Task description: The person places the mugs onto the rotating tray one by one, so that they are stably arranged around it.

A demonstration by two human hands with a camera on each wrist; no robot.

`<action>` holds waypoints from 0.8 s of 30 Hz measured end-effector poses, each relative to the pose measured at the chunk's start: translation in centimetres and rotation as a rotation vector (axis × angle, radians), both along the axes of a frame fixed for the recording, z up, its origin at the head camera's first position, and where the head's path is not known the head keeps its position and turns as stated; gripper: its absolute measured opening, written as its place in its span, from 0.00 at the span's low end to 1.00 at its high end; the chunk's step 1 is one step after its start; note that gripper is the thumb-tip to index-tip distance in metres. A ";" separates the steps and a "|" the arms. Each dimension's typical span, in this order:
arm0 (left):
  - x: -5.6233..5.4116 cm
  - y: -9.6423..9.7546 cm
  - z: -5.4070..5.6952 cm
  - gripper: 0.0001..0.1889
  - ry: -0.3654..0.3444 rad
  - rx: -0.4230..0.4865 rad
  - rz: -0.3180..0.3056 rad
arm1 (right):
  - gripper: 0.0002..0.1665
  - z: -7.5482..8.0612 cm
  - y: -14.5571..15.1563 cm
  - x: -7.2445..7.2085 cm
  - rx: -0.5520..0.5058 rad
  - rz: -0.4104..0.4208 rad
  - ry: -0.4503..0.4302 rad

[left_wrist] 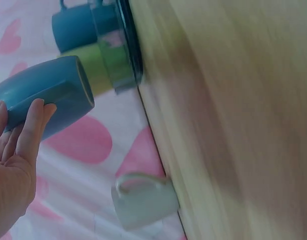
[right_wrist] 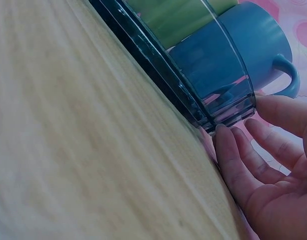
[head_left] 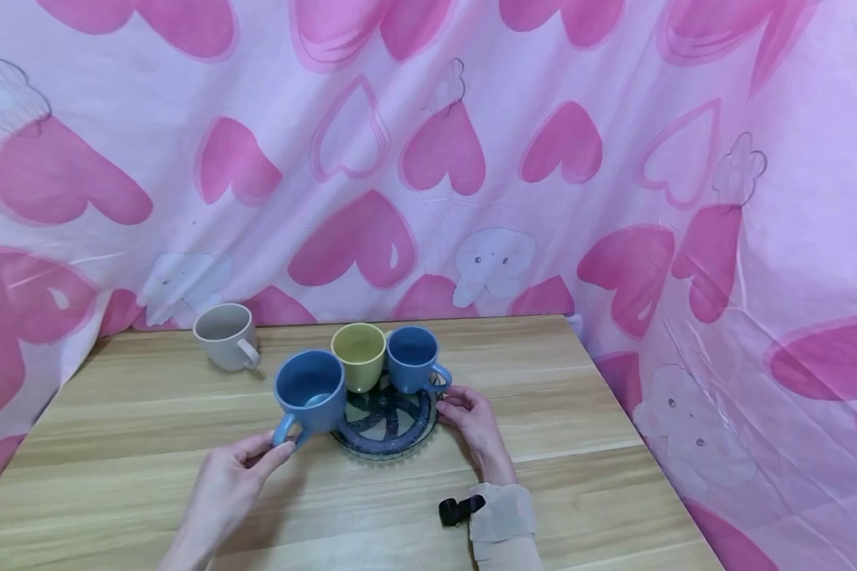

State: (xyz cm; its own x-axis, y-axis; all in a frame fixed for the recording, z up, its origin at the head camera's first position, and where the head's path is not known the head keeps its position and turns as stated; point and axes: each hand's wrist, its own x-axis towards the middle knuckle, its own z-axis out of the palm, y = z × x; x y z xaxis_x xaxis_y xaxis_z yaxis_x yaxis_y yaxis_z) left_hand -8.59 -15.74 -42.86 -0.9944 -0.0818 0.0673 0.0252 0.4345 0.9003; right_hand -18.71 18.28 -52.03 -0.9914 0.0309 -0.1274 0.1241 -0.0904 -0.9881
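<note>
By its handle, my left hand (head_left: 223, 485) holds a blue mug (head_left: 320, 414), raised above the table at the left edge of a round tray (head_left: 386, 448). The tray has a clear low wall and a dark spoked base. A yellow-green mug (head_left: 359, 366) and a second blue mug (head_left: 411, 374) stand side by side at its back. My right hand (head_left: 477, 427) pinches the tray's right side; in the right wrist view its fingertips (right_wrist: 222, 135) are at the clear wall, below the second blue mug's handle. The left wrist view shows the held mug tilted beside the tray.
A light grey mug (head_left: 223, 349) stands at the back left of the wooden table (head_left: 578, 476), its handle turned right. Pink heart-patterned cloth (head_left: 500, 159) hangs behind and along the table's right side. A black strap piece (head_left: 459, 511) sits at my right wrist.
</note>
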 end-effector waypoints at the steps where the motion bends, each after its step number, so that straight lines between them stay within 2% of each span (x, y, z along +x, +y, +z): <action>1: -0.1 0.3 -0.1 0.11 -0.009 0.012 -0.011 | 0.24 0.0 0.0 0.0 -0.001 0.002 -0.003; 7: -0.7 2.0 -0.6 0.12 -0.043 0.050 -0.065 | 0.24 0.1 0.1 -0.1 0.005 0.010 -0.009; 10: -1.1 2.6 -0.8 0.11 -0.056 0.037 -0.094 | 0.24 0.1 0.1 -0.1 0.011 0.007 -0.006; 15: -1.7 3.4 -0.9 0.09 -0.121 0.004 -0.130 | 0.24 0.0 -0.1 -0.1 0.006 0.008 -0.005; 24: -2.6 5.0 -2.0 0.08 -0.021 -0.009 -0.296 | 0.22 -0.2 -0.1 -0.2 0.005 -0.015 -0.011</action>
State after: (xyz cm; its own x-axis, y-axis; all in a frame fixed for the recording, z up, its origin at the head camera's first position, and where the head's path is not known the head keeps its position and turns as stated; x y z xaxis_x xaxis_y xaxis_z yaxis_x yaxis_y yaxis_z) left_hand -11.22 -10.71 -44.85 -0.9762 0.2121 0.0459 0.1333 0.4191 0.8981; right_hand -18.86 18.21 -52.20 -0.9893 0.0465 -0.1382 0.1338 -0.0877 -0.9871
